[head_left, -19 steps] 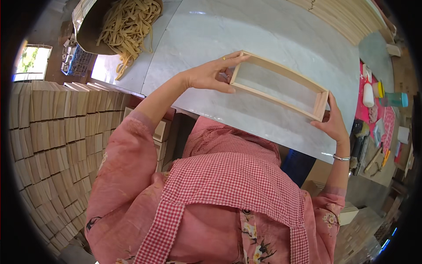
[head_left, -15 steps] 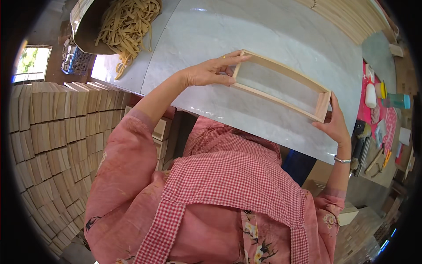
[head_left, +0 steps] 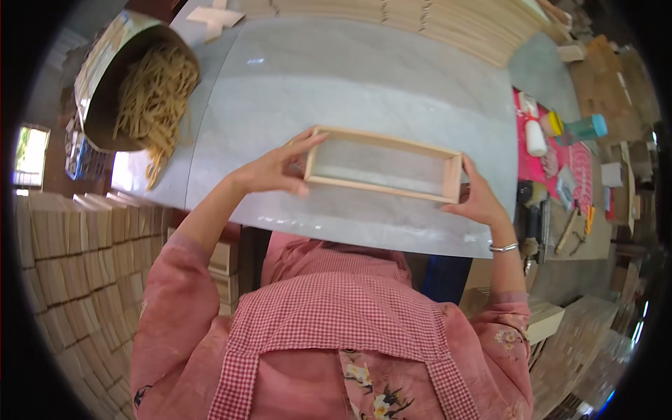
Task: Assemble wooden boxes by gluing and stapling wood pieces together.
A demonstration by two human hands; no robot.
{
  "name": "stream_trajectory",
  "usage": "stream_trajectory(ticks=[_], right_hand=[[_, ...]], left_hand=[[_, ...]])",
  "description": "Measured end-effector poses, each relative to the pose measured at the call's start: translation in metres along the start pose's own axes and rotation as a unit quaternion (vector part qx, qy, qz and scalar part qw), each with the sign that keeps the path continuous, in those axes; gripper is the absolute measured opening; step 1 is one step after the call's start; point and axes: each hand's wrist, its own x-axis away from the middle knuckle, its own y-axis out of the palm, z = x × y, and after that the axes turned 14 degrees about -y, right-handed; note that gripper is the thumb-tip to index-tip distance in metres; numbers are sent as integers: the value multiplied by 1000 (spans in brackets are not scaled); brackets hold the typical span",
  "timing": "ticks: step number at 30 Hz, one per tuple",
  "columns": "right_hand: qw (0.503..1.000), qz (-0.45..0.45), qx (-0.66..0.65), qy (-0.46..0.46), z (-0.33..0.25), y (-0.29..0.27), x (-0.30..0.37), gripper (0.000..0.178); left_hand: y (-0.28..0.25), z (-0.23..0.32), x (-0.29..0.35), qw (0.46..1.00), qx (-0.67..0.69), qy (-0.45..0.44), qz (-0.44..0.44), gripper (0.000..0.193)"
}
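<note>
A long, shallow rectangular frame of pale wood [head_left: 385,190] lies across the grey table, and the tabletop shows through its open middle. At its left end is my left hand [head_left: 276,168], with fingers over the far corner and thumb by the near corner. My right hand [head_left: 483,197], with a metal bangle at the wrist, closes round the right end, thumb near the front corner and fingers behind. Between them the two hands grip the frame by its short sides. The undersides of my fingers are hidden.
An open bag [head_left: 91,91] of tan elastic strips [head_left: 157,87] lies on its side at the left. Rows of wooden strips [head_left: 420,28] line the back. A white bottle [head_left: 535,138] and tools stand at the right. Wooden pieces [head_left: 91,259] are stacked at the lower left.
The whole view has shifted and turned slightly. The frame now sits more level and a little nearer to me, with both hands still at its ends.
</note>
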Motion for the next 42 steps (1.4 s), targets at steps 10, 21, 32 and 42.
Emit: stream_trajectory(ticks=[10, 21, 32, 42], right_hand=[[1000, -1, 23, 1, -13, -8, -1, 113], [997, 21, 24, -65, -1, -13, -15, 113], [996, 38, 48, -66, 16, -6, -22, 113], [995, 41, 78, -50, 12, -7, -35, 112]], left_hand=[[4, 26, 2, 986, -131, -56, 90, 106], [-12, 22, -13, 986, -122, -16, 116, 104], [-17, 7, -21, 987, -132, -17, 89, 104], [-23, 9, -25, 987, -115, -11, 112, 99]])
